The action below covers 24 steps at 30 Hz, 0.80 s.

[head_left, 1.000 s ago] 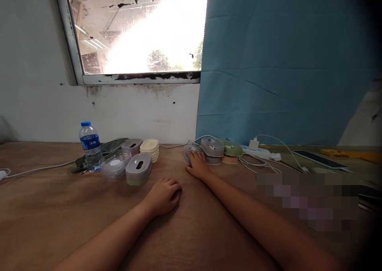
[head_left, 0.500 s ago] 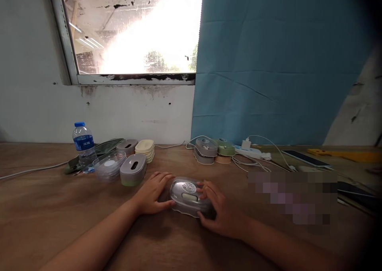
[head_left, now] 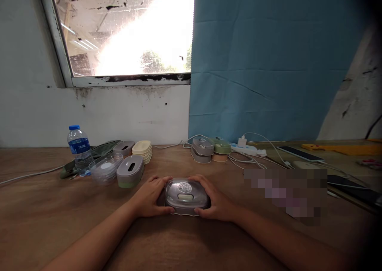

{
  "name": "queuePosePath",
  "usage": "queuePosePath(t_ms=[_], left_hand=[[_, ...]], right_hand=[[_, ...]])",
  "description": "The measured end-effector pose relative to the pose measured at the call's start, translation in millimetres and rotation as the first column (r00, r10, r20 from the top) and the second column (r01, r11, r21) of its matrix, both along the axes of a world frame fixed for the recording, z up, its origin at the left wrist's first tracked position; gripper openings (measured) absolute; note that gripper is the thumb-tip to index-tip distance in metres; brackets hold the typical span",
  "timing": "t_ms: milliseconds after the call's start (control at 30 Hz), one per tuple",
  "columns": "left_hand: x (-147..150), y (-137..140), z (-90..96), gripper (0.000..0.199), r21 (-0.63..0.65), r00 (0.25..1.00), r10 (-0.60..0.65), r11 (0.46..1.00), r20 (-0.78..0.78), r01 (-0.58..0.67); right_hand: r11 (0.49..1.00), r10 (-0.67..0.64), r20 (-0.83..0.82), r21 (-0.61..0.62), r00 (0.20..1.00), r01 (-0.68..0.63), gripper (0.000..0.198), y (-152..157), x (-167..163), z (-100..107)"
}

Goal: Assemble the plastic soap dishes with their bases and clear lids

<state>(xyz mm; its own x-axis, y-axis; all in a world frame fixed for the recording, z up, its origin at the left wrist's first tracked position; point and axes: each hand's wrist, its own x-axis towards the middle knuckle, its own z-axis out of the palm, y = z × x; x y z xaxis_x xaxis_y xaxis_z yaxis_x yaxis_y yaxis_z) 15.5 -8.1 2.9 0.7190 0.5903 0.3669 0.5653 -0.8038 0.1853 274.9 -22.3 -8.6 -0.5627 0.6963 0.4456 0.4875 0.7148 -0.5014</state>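
Observation:
A grey oval box (head_left: 185, 199) with a clear plastic cover sits on the wooden table in front of me. Through the cover show a round patterned mark and a pale slot. My left hand (head_left: 152, 197) grips the box's left end, thumb at the front edge and fingers at the back. At the right end, my right hand (head_left: 216, 199) holds it the same way. Left of the hands stand a grey box with a slotted lid (head_left: 130, 169), a stack of clear covers (head_left: 106, 168) and a stack of cream-coloured oval parts (head_left: 142, 149).
A water bottle (head_left: 80, 151) stands at the back left. Covered boxes (head_left: 203, 148) are stacked at the back middle beside a power strip (head_left: 246, 148) with white cables. Phones (head_left: 300, 153) lie to the right, behind a blurred-out patch.
My right hand has gone from loosely spread over the box to gripping its right end. The box now sits straighter between both hands. The view has shifted slightly to the right.

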Motion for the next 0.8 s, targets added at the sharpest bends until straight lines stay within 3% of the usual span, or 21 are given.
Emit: queuePosePath(t_ms=[100,400,533,633,800], left_hand=[[1,-1,0.4,0.077,0.004,1.000,0.002,1.000,0.008,-0.002],[1,-3,1.0,0.076,0.005,1.000,-0.007,1.000,0.000,0.007],[1,-2,0.7,0.072,0.021,1.000,-0.002,1.000,0.014,0.002],[0,-3,1.2,0.066,0.072,0.998,0.012,0.997,0.057,-0.016],[-1,-7,7.7,0.043,0.131,0.996,0.013,0.991,0.092,-0.025]], right_hand=[[0.998,-0.001,-0.032,-0.060,0.999,-0.001,0.074,4,3,-3],[1.000,0.022,-0.174,-0.017,0.985,-0.025,0.067,7,3,-4],[0.997,0.030,-0.286,-0.055,0.958,-0.048,0.065,10,5,-6],[0.991,0.013,-0.419,-0.116,0.908,-0.068,0.067,11,4,-6],[0.966,-0.024,-0.653,-0.209,0.757,-0.150,0.071,16,7,-5]])
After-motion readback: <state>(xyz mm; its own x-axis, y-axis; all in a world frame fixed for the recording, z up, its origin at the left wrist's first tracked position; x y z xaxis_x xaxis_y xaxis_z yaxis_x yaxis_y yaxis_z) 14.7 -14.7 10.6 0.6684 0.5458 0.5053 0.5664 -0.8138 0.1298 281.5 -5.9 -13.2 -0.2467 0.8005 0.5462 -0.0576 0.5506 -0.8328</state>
